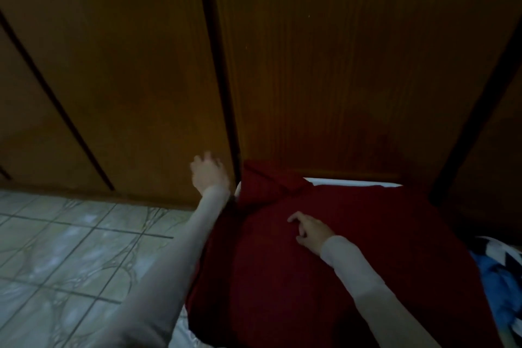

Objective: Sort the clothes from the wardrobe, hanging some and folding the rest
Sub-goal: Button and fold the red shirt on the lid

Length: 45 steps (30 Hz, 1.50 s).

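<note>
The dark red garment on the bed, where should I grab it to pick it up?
Pinch the folded-over flap at the far left corner of the dark red garment, coming from the left beside the wardrobe doors; it is raised there, while the rest lies flat.

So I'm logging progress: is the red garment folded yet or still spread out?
Mostly spread: the red garment lies flat and wide, one top corner turned over. The right hand rests on it.

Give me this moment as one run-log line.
left hand: open, reaching at wardrobe door | right hand: open, resting on red garment | garment: spread flat, unfolded | blue clothes: right edge
</note>
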{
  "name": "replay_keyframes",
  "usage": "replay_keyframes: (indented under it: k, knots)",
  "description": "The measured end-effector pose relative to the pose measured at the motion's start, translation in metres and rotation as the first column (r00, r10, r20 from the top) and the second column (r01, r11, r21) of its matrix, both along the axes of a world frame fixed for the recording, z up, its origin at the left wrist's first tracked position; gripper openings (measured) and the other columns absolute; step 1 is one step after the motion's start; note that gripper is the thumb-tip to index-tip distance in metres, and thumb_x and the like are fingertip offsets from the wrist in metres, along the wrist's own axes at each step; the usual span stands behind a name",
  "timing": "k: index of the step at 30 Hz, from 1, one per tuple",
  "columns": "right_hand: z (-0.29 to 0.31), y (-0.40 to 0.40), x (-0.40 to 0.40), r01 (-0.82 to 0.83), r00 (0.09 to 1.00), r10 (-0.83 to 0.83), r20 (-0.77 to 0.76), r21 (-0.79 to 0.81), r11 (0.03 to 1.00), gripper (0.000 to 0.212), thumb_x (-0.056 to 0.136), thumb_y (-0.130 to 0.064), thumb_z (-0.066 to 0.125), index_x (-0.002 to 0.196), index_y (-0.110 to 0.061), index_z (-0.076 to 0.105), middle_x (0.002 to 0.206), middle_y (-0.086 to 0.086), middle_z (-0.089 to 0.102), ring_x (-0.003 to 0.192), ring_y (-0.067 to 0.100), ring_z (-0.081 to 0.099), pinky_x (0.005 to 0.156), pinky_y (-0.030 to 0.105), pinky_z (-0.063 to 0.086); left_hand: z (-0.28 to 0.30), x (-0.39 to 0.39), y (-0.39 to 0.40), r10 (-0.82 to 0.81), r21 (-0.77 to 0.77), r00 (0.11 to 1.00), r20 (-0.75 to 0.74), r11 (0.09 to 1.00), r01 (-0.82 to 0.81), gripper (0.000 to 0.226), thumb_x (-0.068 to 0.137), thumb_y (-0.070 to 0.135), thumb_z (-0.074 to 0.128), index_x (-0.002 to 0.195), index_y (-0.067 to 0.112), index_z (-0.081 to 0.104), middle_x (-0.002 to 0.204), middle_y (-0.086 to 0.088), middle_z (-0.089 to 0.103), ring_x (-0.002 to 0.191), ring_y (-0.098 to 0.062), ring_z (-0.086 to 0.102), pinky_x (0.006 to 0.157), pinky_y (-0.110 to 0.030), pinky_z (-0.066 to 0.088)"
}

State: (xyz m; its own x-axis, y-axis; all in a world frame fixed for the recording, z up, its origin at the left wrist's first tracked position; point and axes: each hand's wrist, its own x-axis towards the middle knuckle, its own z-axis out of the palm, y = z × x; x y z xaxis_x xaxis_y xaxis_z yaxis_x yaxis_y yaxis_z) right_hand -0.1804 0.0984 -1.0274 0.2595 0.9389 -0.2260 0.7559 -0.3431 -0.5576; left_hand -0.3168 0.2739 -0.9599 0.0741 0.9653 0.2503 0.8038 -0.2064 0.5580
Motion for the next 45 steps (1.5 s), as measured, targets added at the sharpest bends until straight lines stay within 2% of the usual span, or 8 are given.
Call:
replay_keyframes:
  k: [2, 7, 10, 13, 20, 25, 29, 45]
  knots:
    - [-0.001, 0.000, 0.000, 0.006, 1.000, -0.006, -0.011, -0.004, 1.000, 0.042, 0.091, -0.005, 0.049, 0.129, -0.020, 0.042, 0.078, -0.014, 0.032, 0.089, 0.010, 0.043, 0.078, 0.021, 0.034, 0.004, 0.002, 0.001, 0.052, 0.104, 0.996, 0.068, 0.993, -0.059, 0.026, 0.098, 0.015, 0.042, 0.119, 0.004, 0.052, 0.121, -0.014, 0.052, 0.111, -0.028, 0.051, 0.089, -0.038, 0.046]
    - [-0.002, -0.001, -0.002, 0.017, 1.000, -0.017, -0.014, 0.008, 1.000, 0.043, 0.092, -0.007, 0.048, 0.132, -0.021, 0.040, 0.101, -0.004, 0.039, 0.095, 0.011, 0.043, 0.084, 0.025, 0.039, -0.050, 0.010, -0.062, -0.546, 0.048, 0.829, -0.126, 0.831, 0.555, 0.022, 0.097, 0.018, 0.041, 0.114, 0.016, 0.054, 0.115, -0.003, 0.057, 0.107, -0.020, 0.055, 0.090, -0.030, 0.042]
    - [-0.003, -0.007, 0.001, 0.072, 0.989, -0.067, 0.130, -0.037, 0.997, 0.048, 0.094, -0.026, 0.050, 0.139, -0.027, 0.033, 0.132, 0.003, 0.031, 0.123, 0.019, 0.033, 0.103, 0.035, 0.034, -0.082, 0.009, -0.076, -0.573, -0.217, 0.754, -0.322, 0.820, 0.530, 0.046, 0.101, 0.034, 0.031, 0.144, 0.020, 0.029, 0.151, -0.004, 0.029, 0.139, -0.020, 0.024, 0.114, -0.040, 0.020]
    - [-0.005, -0.018, 0.012, 0.113, 0.935, -0.047, 0.351, -0.171, 0.979, 0.064, 0.094, -0.053, 0.038, 0.148, -0.033, 0.011, 0.154, 0.000, 0.008, 0.141, 0.021, 0.010, 0.112, 0.046, 0.016, -0.090, 0.010, -0.074, -0.610, -0.332, 0.680, -0.407, 0.792, 0.512, 0.054, 0.101, 0.042, 0.019, 0.151, 0.026, 0.003, 0.159, 0.002, -0.004, 0.146, -0.016, -0.006, 0.117, -0.045, -0.001]
    - [-0.016, -0.061, 0.038, 0.168, 0.917, -0.082, 0.392, -0.191, 0.967, 0.058, 0.098, -0.052, 0.013, 0.146, -0.035, -0.014, 0.155, -0.007, -0.022, 0.143, 0.011, -0.019, 0.114, 0.052, -0.010, -0.084, 0.011, -0.048, -0.699, -0.395, 0.580, -0.418, 0.715, 0.577, 0.055, 0.100, 0.049, 0.015, 0.149, 0.035, -0.005, 0.157, 0.005, -0.015, 0.144, -0.012, -0.015, 0.115, -0.043, -0.008]
    - [-0.019, -0.098, 0.057, 0.285, 0.883, -0.194, 0.428, -0.158, 0.946, 0.055, 0.099, -0.049, 0.013, 0.146, -0.036, -0.014, 0.155, -0.006, -0.020, 0.143, 0.011, -0.016, 0.115, 0.049, -0.008, -0.078, 0.018, -0.070, -0.602, -0.331, 0.600, -0.527, 0.796, 0.507, 0.052, 0.102, 0.039, 0.014, 0.150, 0.026, -0.002, 0.159, -0.002, -0.008, 0.145, -0.017, -0.010, 0.115, -0.050, -0.009]
    - [-0.020, -0.112, 0.052, 0.326, 0.875, -0.232, 0.424, -0.163, 0.931, 0.058, 0.098, -0.053, 0.012, 0.146, -0.035, -0.015, 0.155, -0.003, -0.021, 0.143, 0.011, -0.018, 0.114, 0.050, -0.011, -0.083, 0.011, -0.127, -0.560, -0.351, 0.718, -0.414, 0.825, 0.442, 0.055, 0.101, 0.042, 0.017, 0.151, 0.024, 0.001, 0.158, -0.005, -0.007, 0.145, -0.021, -0.011, 0.113, -0.053, -0.010]
    - [-0.025, -0.150, 0.074, 0.307, 0.851, -0.245, 0.464, -0.062, 0.950, 0.054, 0.099, -0.049, 0.016, 0.147, -0.037, -0.007, 0.157, -0.006, -0.011, 0.144, 0.009, -0.009, 0.116, 0.034, -0.008, -0.092, 0.002, -0.132, -0.555, -0.249, 0.719, -0.418, 0.831, 0.497, 0.054, 0.100, 0.042, 0.021, 0.150, 0.030, 0.006, 0.159, 0.002, 0.002, 0.146, -0.018, -0.004, 0.115, -0.048, -0.005]
